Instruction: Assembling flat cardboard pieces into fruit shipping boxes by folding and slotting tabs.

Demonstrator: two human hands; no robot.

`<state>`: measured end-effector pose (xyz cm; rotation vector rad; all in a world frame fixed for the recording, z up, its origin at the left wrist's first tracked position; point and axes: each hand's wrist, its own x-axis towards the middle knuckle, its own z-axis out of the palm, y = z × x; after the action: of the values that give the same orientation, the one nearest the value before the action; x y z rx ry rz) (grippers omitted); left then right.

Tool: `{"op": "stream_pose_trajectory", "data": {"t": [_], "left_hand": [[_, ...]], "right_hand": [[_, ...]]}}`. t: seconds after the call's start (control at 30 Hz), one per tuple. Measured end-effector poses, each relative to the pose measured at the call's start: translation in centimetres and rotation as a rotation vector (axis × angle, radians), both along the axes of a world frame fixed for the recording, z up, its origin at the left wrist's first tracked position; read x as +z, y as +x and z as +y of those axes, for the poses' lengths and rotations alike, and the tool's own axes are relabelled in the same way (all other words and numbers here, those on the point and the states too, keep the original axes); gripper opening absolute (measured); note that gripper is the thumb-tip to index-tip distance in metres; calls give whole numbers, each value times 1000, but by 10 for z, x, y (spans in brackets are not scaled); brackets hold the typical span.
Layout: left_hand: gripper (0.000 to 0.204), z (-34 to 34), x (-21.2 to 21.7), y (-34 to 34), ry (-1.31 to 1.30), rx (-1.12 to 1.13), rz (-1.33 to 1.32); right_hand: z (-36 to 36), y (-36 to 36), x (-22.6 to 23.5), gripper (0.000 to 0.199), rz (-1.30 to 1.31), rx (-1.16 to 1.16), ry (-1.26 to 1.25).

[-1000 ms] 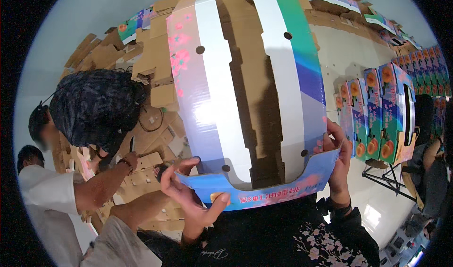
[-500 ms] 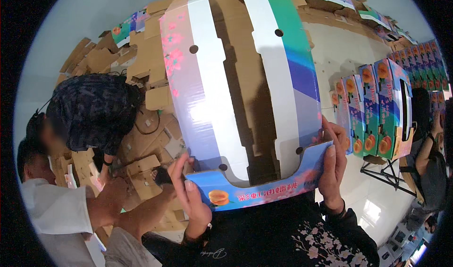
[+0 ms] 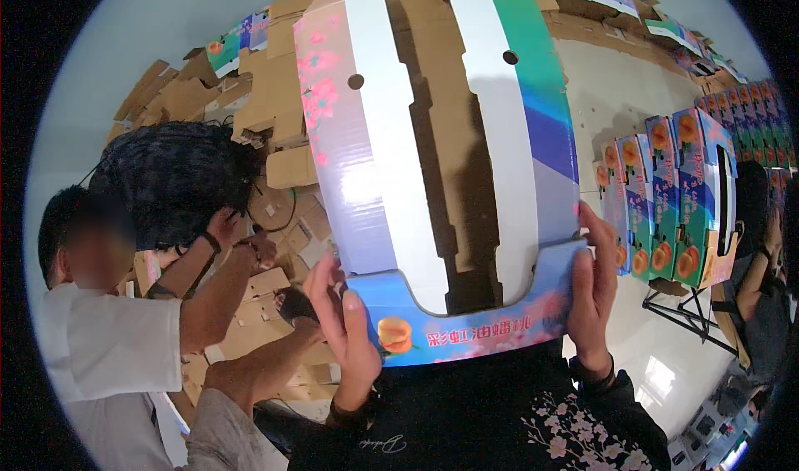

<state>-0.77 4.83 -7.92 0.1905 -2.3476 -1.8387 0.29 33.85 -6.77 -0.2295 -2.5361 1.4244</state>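
A printed cardboard box (image 3: 399, 221) lies in front of my chest, long side pointing away from me. Two white inner flaps, each with a round hole showing, run along its top with a gap between them. The blue near-end panel (image 3: 466, 343), cut out in a curve and printed with peaches, overlaps the flaps' near ends. My left hand (image 3: 348, 329) grips the panel's left corner, thumb on the front face. At the right corner, my right hand (image 3: 593, 300) holds the box the same way. Parts of my fingers are hidden behind the cardboard.
At right, several finished-looking printed boxes (image 3: 666, 205) stand in a row above a black folding stand (image 3: 687, 314). Loose brown cardboard (image 3: 287, 96) is heaped at left. A person in a white shirt (image 3: 116, 338) and another in dark clothing (image 3: 175, 184) are close on my left.
The blue end panel now sits farther over the flaps, covering their near holes. The box appears slightly farther right. The white-shirted person's head and arms have shifted.
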Motion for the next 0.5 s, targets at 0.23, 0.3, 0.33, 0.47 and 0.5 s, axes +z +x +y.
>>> {"op": "stream_pose_trajectory", "data": {"t": [0.23,0.3,0.33,0.47,0.5], "left_hand": [[55,2,-9,-5,20,-78,48],[54,5,-9,3,-153,-127,86],[53,6,-8,5,-240,-148,109],[63,2,12,-8,-387,-364,183],[74,2,19,-20,-284,-258,246]], "right_hand": [[10,-4,-4,70,-473,-116,-709],[21,-3,6,74,-465,-54,-604],[30,-6,14,79,-436,-41,-563],[69,-15,67,98,-213,55,-355],[78,-15,85,102,-136,89,-290]]}}
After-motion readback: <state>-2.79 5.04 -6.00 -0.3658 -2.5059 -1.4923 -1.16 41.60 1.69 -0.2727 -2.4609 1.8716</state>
